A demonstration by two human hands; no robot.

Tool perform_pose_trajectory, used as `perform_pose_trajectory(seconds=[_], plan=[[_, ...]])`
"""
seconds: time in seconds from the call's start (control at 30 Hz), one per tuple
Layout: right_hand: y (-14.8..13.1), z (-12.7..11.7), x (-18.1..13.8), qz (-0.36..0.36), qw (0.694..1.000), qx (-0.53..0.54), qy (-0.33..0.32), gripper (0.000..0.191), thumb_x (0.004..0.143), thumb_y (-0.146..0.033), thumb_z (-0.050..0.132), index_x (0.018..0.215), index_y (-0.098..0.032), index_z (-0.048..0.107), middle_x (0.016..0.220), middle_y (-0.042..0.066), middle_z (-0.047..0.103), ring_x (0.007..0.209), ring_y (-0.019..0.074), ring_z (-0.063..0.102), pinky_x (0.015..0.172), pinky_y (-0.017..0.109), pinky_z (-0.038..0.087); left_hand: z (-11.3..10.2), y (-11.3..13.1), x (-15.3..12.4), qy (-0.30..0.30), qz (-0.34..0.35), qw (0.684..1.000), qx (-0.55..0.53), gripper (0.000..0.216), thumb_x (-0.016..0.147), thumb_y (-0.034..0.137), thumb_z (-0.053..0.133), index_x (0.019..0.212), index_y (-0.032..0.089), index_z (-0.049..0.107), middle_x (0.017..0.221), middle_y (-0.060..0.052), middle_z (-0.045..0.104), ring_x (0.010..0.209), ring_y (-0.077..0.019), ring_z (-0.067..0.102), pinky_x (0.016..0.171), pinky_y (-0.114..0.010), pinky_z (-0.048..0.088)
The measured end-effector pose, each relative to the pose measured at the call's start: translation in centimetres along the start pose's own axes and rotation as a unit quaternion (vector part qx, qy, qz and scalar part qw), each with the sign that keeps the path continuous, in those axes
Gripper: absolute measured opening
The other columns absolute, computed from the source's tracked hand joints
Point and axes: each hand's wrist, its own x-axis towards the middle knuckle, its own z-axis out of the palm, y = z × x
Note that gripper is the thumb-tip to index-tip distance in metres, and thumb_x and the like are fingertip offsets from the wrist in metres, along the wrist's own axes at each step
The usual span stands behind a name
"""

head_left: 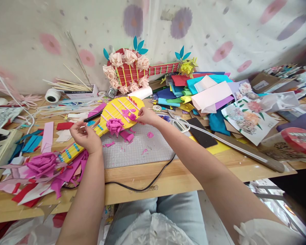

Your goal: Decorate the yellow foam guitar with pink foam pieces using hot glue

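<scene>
A yellow paper guitar (pixel 117 106) with pink strips, white strings and a large magenta paper rose (pixel 114 126) lies slanted over the grey cutting mat (pixel 140 153). My left hand (pixel 86 137) is over its neck, with the fingers closed at the end of a slim black pen-like tool (pixel 93 116). At the right edge of the guitar body, my right hand (pixel 146 116) pinches at a small magenta paper flower (pixel 132 117); the fingertips partly cover the contact. Magenta paper scraps (pixel 126 136) lie just below the guitar. Another magenta rose (pixel 41 164) is by the neck's end.
A red paper guitar (pixel 127 73) with pale roses leans at the back. Folded coloured papers (pixel 211 92), scissors (pixel 181 125), a black phone (pixel 201 132) and a long brown stick (pixel 255 154) lie to the right. A black cable (pixel 142 188) crosses the table's front.
</scene>
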Motion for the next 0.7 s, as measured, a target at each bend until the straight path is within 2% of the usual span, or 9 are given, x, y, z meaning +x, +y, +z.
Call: perform_pose_trajectory(seconds=[0.23, 0.5, 0.6, 0.7], plan=[[0.0, 0.3, 0.4, 0.001, 1.000, -0.004, 0.007, 0.028, 0.063, -0.010, 0.064, 0.070, -0.024, 0.041, 0.050, -0.004, 0.058, 0.054, 0.0172, 0.059, 0.052, 0.027, 0.044, 0.1, 0.1, 0.0, 0.005, -0.001, 1.000, -0.031, 0.025, 0.068, 0.004, 0.043, 0.088, 0.019, 0.044, 0.083, 0.001, 0.053, 0.059, -0.0078, 0.048, 0.054, -0.020, 0.041], [-0.2, 0.2, 0.3, 0.020, 0.999, 0.039, -0.008, 0.026, 0.064, -0.010, 0.065, 0.071, -0.023, 0.044, 0.055, -0.002, 0.061, 0.048, 0.0144, 0.055, 0.046, 0.025, 0.042, 0.0, 0.6, -0.1, 0.001, -0.021, 1.000, 0.011, 0.024, 0.070, 0.004, 0.042, 0.088, 0.020, 0.042, 0.085, 0.002, 0.053, 0.057, -0.0068, 0.048, 0.052, -0.019, 0.041], [-0.6, -0.1, -0.4, 0.032, 0.997, 0.076, -0.009, 0.020, 0.071, -0.012, 0.061, 0.073, -0.022, 0.044, 0.059, -0.002, 0.061, 0.051, 0.0133, 0.057, 0.046, 0.024, 0.043, -0.1, 0.3, -0.1, 0.001, -0.005, 1.000, 0.006, 0.025, 0.070, 0.004, 0.042, 0.089, 0.019, 0.044, 0.086, 0.001, 0.054, 0.060, -0.0079, 0.050, 0.055, -0.020, 0.042], [-0.7, -0.3, -0.9, 0.039, 0.991, 0.124, -0.012, 0.012, 0.080, -0.012, 0.048, 0.077, -0.022, 0.041, 0.064, -0.002, 0.063, 0.053, 0.0126, 0.058, 0.047, 0.024, 0.044, -0.1, 0.0, 0.0, 0.002, -0.001, 1.000, 0.018, 0.027, 0.070, 0.004, 0.042, 0.091, 0.020, 0.045, 0.088, 0.000, 0.055, 0.064, -0.0086, 0.052, 0.058, -0.020, 0.044]])
